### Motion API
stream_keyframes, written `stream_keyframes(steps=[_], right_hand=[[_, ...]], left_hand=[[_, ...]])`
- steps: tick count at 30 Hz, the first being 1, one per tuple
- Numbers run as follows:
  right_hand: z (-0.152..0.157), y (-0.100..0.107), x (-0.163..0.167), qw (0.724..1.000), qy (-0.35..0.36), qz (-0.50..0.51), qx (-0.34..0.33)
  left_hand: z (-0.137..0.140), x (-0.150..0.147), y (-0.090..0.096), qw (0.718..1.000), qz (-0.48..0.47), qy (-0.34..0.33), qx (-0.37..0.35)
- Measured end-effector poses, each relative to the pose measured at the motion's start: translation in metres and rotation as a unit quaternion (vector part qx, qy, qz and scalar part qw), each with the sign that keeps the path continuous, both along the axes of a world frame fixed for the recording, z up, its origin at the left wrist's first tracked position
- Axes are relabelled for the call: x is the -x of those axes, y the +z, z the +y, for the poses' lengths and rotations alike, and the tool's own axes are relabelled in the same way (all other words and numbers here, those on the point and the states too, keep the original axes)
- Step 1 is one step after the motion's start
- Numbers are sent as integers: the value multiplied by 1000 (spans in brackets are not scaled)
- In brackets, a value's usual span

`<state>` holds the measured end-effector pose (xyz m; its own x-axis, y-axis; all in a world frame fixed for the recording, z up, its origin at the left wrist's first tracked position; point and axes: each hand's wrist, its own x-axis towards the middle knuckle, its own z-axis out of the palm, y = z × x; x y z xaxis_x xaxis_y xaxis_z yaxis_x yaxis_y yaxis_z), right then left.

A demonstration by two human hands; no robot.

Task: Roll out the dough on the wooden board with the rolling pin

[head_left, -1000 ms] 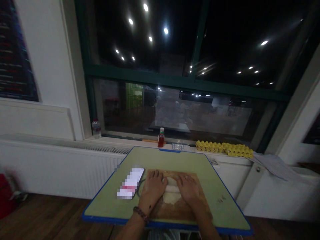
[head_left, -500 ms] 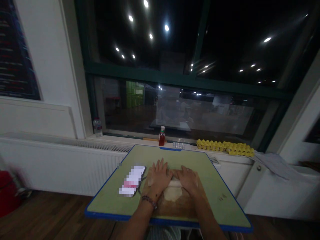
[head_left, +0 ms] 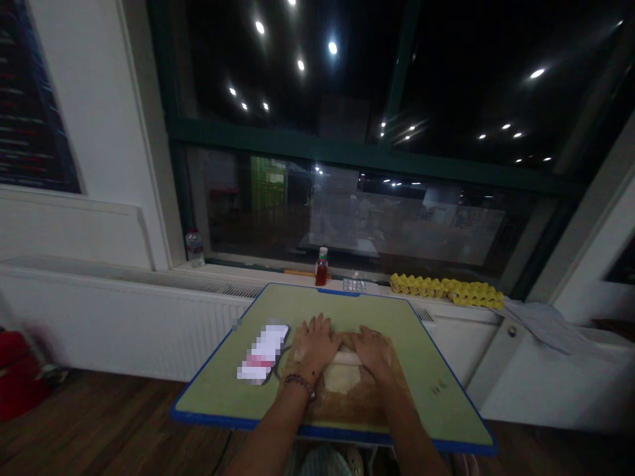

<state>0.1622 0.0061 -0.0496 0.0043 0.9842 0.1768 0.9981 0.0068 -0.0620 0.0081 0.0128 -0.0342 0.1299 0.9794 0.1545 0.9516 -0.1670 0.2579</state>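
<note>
A wooden board (head_left: 357, 408) lies on the small green table, with a thin pale sheet of dough (head_left: 342, 379) on it. Across the dough's far edge runs a pale rolling pin (head_left: 349, 358), seen only between my hands; its ends are hidden under them. My left hand (head_left: 317, 344) rests flat over the left part of the pin, fingers stretched forward and a little apart. Over the right part lies my right hand (head_left: 371, 349), palm down, fingers also extended. The thumbs point inward towards each other. A beaded bracelet (head_left: 299, 383) circles my left wrist.
A phone (head_left: 262, 355) with a blurred screen lies left of the board on the green table (head_left: 436, 403). Along the windowsill stand a small red-filled bottle (head_left: 321, 267), a yellow egg tray (head_left: 446, 291), papers (head_left: 546, 324) and a clear bottle (head_left: 195, 248).
Both hands stay flat over the rolling pin, nearly in the same place. The pin sits slightly farther from me relative to the board. The camera view has shifted slightly.
</note>
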Motion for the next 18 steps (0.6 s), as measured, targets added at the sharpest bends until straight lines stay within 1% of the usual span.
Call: stream_keyframes(steps=[4,6,10,14,18], right_hand=[[3,-2,-1,999,7,-37,21],[4,-5,-1,999,10,-50,15],[6,-9,0,998,-11,-54,-7],[-1,-2,2,997,38,-67,6],[-16,7,5,998,8,-60,-11]], left_hand=[[6,-1,-2,1000,-7,18,16],[7,-1,-4,1000,-8,20,3],[6,0,-9,1000,5,6,-22],[5,2,-14,999,16,1,-46],[3,2,-17,998,14,-9,-64]])
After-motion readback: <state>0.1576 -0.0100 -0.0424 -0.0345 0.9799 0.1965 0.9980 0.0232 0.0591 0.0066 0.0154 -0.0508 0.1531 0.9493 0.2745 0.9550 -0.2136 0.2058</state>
